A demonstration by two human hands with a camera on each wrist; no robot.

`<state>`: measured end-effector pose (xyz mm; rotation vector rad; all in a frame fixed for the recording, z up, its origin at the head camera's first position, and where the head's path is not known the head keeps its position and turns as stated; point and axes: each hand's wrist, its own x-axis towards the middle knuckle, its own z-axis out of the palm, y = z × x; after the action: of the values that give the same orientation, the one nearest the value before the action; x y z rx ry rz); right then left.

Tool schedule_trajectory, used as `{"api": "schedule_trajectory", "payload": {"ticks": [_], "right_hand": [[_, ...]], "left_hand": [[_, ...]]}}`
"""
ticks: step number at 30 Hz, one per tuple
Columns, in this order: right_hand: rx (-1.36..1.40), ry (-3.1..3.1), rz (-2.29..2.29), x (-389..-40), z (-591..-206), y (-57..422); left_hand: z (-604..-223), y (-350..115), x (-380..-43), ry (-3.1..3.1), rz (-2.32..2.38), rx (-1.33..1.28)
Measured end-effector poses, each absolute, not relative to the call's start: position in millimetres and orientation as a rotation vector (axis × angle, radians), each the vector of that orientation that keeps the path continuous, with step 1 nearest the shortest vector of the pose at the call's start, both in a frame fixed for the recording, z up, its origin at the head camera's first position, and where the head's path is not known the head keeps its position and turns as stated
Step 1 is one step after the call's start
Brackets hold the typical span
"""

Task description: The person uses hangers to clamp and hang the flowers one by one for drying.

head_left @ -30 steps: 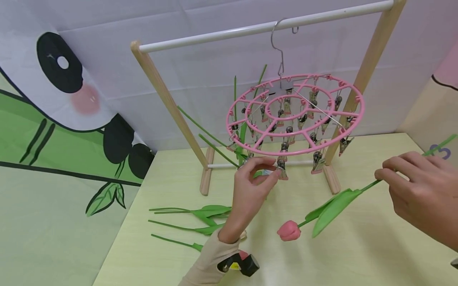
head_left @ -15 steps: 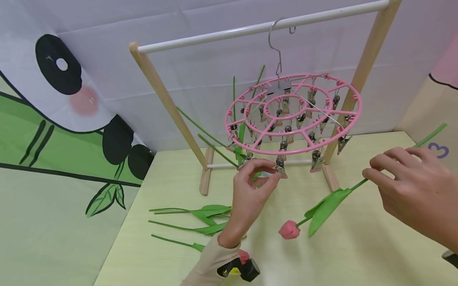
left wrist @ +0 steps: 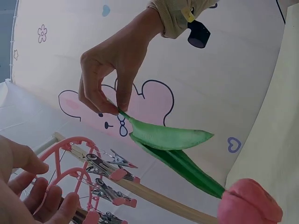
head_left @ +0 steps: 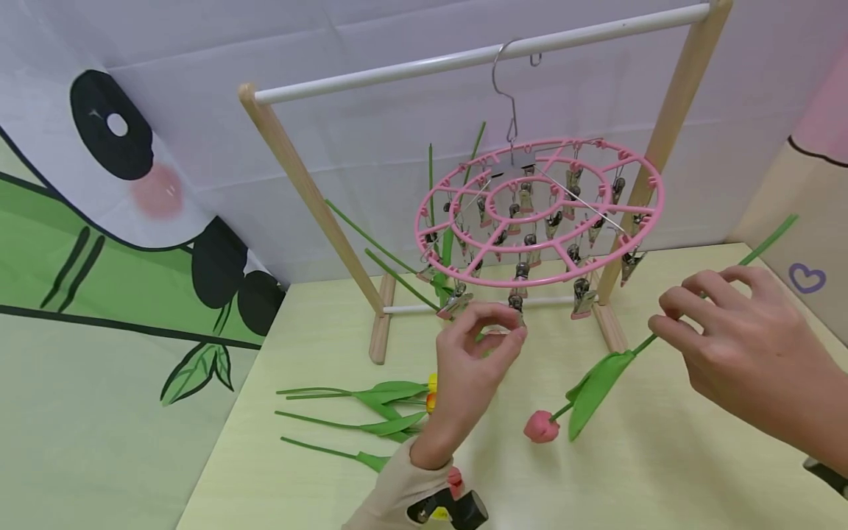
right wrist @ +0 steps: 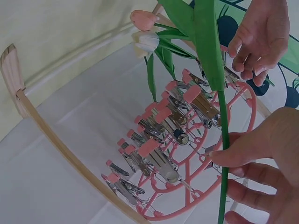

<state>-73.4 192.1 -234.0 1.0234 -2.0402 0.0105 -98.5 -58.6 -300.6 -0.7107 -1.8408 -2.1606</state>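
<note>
My right hand (head_left: 742, 331) pinches the green stem of a pink tulip (head_left: 542, 427), whose bloom tilts down over the table. In the right wrist view the thumb (right wrist: 229, 156) lies against that stem. At the front of a round pink clip hanger (head_left: 503, 283), my left hand (head_left: 473, 361) has its thumb and index fingertips right at a hanging metal clip (head_left: 515, 301), partly covering it. Seen from the left wrist, this hand's fingers (left wrist: 46, 203) are loosely bent and spread, next to pink-tipped clips (left wrist: 121, 174).
A wood-and-white rack (head_left: 411, 70) carries the hanger. Tulips, one with a white bloom (right wrist: 147, 42), hang at its left side, stems (head_left: 391, 246) pointing up. More tulips (head_left: 384, 401) lie on the table (head_left: 318, 331), left of my left arm. A printed cloth (head_left: 152, 44) stands behind.
My right hand has moved left with the pink tulip, closer to the hanger. My left hand's fingertips now cover more of the front clip.
</note>
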Motion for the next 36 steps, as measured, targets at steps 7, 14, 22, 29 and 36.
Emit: {"api": "schedule_trajectory", "payload": {"ticks": [7,14,22,29,36], "right_hand": [[1.067,-2.039,0.007,-73,-230,183],[1.126,-2.049,0.001,-73,-227,177],[1.208,-2.05,0.032,-73,-227,172],[1.241,-2.003,0.093,-73,-224,163],[1.263,-2.016,0.108,-73,-227,164]], "left_hand": [[-297,-51,-95,-1.847,-2.187,-0.794],[-295,-44,-95,-1.91,-2.227,-0.897],[-290,-32,-96,-1.897,-2.287,-0.989],[-288,-22,-98,-1.934,-2.32,-1.047],[-287,-16,-99,-1.961,-2.303,-1.087]]}}
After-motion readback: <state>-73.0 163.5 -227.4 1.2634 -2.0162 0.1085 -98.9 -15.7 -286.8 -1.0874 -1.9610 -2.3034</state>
